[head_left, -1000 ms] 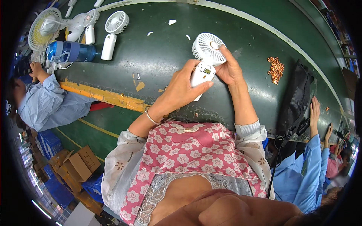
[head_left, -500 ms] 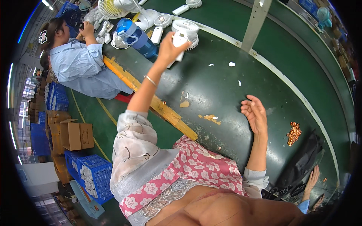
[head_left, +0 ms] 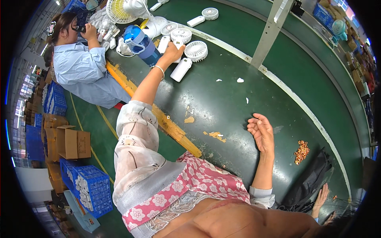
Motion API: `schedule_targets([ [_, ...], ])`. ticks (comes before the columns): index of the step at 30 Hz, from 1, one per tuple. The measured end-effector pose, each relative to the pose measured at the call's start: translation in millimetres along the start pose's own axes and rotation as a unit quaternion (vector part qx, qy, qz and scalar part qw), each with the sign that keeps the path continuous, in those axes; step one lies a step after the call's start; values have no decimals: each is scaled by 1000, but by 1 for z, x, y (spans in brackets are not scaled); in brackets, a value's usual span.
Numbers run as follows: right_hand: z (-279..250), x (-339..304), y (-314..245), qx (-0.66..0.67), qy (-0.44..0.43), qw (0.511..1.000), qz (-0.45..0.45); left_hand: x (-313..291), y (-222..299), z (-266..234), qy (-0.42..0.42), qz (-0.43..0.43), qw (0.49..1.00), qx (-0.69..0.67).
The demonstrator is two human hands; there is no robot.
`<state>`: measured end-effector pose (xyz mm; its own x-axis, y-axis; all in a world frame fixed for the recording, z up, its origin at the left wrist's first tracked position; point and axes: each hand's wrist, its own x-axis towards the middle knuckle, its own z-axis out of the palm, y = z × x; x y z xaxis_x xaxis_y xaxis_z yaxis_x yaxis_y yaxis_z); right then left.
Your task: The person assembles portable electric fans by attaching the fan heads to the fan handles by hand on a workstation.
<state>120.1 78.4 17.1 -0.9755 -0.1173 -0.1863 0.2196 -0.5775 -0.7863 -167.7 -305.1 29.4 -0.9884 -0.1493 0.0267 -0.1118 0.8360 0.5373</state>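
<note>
My left hand (head_left: 172,53) is closed around the handle of a white handheld fan (head_left: 181,35) at the far left of the green worktable. Just to its right lies another white handheld fan (head_left: 196,51), its handle pointing back toward me. A third handheld fan (head_left: 169,28) lies on the left side of my hand, next to a blue water bottle (head_left: 139,44). My right hand (head_left: 262,134) rests near the middle of the table with its fingers loosely curled and apart, and nothing is in it.
A yellow-edged desk fan (head_left: 156,27) stands behind the bottle. A co-worker (head_left: 81,67) sits at far left. Small copper-coloured parts (head_left: 301,152) are heaped at right, near a black bag (head_left: 307,182) and another person's hand (head_left: 320,198). A metal post (head_left: 268,37) rises at the back.
My left hand has lowered its fan to the left, among the others. The fan beside it now shows fully. The view has shifted slightly; my right hand stays loosely curled over the table.
</note>
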Motion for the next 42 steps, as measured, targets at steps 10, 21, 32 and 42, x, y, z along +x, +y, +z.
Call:
schedule_targets([
  [10,-8,-1,-2,-2,8,1000,4,1,68,-25,-38,19,958,283],
  [21,-4,1,2,46,-32,997,53,153,71,63,122,288,931,187],
  [32,-15,-5,-6,21,-64,997,33,281,35,133,14,313,911,266],
  [42,-22,-5,15,60,-82,993,-53,144,149,44,-87,10,927,-364],
])
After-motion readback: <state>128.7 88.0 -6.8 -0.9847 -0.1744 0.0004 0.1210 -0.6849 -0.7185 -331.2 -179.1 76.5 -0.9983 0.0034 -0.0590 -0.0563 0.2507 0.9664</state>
